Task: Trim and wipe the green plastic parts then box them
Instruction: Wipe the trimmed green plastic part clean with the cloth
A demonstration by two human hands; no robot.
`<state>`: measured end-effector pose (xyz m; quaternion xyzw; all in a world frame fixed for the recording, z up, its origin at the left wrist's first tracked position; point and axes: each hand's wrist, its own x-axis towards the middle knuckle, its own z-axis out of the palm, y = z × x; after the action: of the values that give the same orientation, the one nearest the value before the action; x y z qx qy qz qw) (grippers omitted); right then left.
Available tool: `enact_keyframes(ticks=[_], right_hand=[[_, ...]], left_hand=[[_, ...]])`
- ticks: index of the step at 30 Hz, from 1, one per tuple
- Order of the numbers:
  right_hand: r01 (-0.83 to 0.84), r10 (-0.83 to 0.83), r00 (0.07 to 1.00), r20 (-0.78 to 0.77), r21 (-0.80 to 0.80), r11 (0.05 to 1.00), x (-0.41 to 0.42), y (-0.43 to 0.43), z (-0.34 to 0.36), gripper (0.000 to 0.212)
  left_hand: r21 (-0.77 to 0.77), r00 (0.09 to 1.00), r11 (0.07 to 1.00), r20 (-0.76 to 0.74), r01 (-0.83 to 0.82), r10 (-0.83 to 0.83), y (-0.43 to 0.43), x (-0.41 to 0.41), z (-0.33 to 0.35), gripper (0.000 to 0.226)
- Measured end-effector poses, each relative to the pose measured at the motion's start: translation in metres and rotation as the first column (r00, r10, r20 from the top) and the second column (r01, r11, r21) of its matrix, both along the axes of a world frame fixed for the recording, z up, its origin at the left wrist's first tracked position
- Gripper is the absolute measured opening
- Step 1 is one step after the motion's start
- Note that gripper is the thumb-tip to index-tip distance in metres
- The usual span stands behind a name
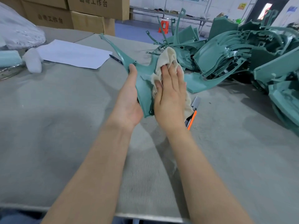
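Holds green part [144, 83] over the tabletop [64, 113] with left hand [129, 97], thumb along its edge, fingers hidden behind. Presses cream cloth [164, 63] flat on part's face with right hand [169, 94], fingers straight. Has orange knife [192, 118] lying just beside right wrist, pile of parts [242, 54] at right, paper [72, 54] and pen [115, 59] at left, boxes [89, 15] behind.

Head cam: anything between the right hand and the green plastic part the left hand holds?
Yes: the crumpled beige cloth lies between the flat right hand and the green flat plastic part with thin curved arms, pressed against its face. The left hand grips the part's edge directly, with nothing visible between.
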<state>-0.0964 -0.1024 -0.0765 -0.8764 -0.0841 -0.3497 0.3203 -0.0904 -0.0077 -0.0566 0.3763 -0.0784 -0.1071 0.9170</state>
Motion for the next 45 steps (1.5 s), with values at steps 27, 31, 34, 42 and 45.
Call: enact_keyframes(ticks=[27,31,34,42,45], right_hand=[[0.197,0.233,0.939,-0.253,0.951,0.239,0.012,-0.041,0.009,0.042],[0.061,0.474,0.869,-0.141,0.982,0.18,-0.002,0.007,0.011,0.04],[-0.033,0.486,0.822,-0.296,0.827,0.561,-0.01,0.034,-0.002,0.052],[-0.324,0.51,0.78,-0.363,0.462,0.825,-0.022,0.026,0.011,0.05],[-0.096,0.376,0.885,-0.276,0.682,0.725,-0.017,0.02,0.016,0.046]], left_hand=[[0.16,0.941,0.935,0.179,-0.316,0.288,-0.015,-0.006,-0.004,0.014],[0.102,0.842,0.842,0.183,-0.53,0.507,-0.026,-0.007,0.002,0.014],[0.146,0.677,0.668,0.289,-0.73,0.677,-0.012,-0.004,0.006,0.019],[0.007,0.502,0.511,0.205,-0.859,0.84,0.016,-0.002,0.017,0.017],[-0.011,0.561,0.563,0.061,-0.826,0.825,0.014,-0.001,0.014,0.011]])
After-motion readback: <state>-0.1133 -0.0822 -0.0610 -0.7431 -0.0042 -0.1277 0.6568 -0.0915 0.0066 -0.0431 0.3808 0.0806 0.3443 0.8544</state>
